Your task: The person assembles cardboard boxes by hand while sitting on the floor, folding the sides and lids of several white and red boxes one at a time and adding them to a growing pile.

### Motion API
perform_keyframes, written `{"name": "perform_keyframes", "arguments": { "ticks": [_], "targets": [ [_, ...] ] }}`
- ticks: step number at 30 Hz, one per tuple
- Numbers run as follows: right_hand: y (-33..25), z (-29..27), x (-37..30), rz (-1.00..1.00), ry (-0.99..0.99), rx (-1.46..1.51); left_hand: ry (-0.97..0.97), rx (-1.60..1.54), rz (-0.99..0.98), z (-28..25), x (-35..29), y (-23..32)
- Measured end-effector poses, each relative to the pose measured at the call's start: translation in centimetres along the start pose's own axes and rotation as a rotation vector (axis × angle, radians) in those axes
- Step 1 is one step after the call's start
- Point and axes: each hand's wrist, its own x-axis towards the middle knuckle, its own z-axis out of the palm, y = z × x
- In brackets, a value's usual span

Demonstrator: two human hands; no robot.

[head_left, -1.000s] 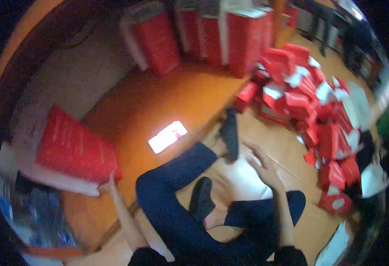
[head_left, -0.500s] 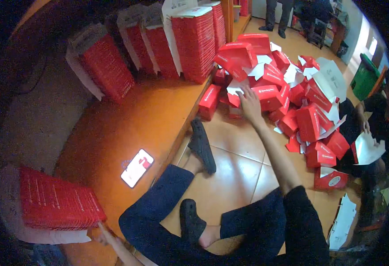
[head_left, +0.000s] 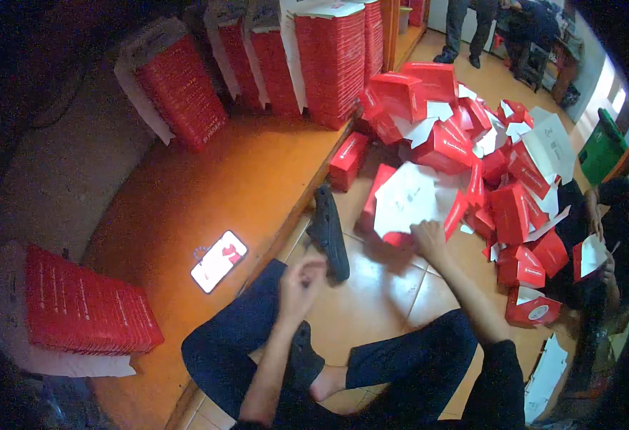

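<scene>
My right hand (head_left: 430, 240) is closed on the lower edge of a red cardboard box (head_left: 405, 199). The box's white lid is raised and faces me, in front of the heap. My left hand (head_left: 301, 287) is in the air above my lap, beside a dark clog (head_left: 327, 235). Its fingers curl loosely with a gap to the thumb, slightly blurred, and I see nothing in them. On the orange wooden platform a phone (head_left: 218, 262) lies lit, left of my knee.
A heap of red boxes (head_left: 441, 145) covers the floor ahead and right. Stacks of flat red boxes stand on the platform, at the back (head_left: 329, 68) and near left (head_left: 92, 304). A co-worker's hands (head_left: 607, 265) hold another box at right. Someone stands far back.
My right hand has taken hold of a box from the heap and brought it nearer. My left hand has moved from the near left stack to above my lap.
</scene>
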Motion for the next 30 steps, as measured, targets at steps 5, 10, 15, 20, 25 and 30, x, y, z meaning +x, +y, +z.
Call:
{"name": "perform_keyframes", "arguments": {
  "ticks": [5,10,15,20,25,30],
  "targets": [
    [-1.3,-3.2,-5.1,0.028,-0.342,0.163,-0.209,-0.521,-0.120,9.4,11.2,-5.8],
    [0.5,-3.9,-8.8,0.132,-0.309,0.269,0.065,-0.739,-0.414,15.9,22.8,-9.2],
    [1.3,-5.8,-9.2,0.117,-0.430,0.499,0.050,-0.795,-0.536,16.5,31.4,-14.1],
    [2.7,-4.7,-9.7,0.150,-0.481,0.549,0.164,-0.664,-0.954,19.2,30.2,-11.9],
    [3.0,-4.9,-10.5,0.150,-0.418,0.619,0.244,-0.432,-0.597,18.5,27.4,-11.4],
    [3.4,-6.0,-12.1,0.159,-0.405,0.577,0.116,-0.182,-0.262,18.8,25.5,-9.2]
  ]
}}
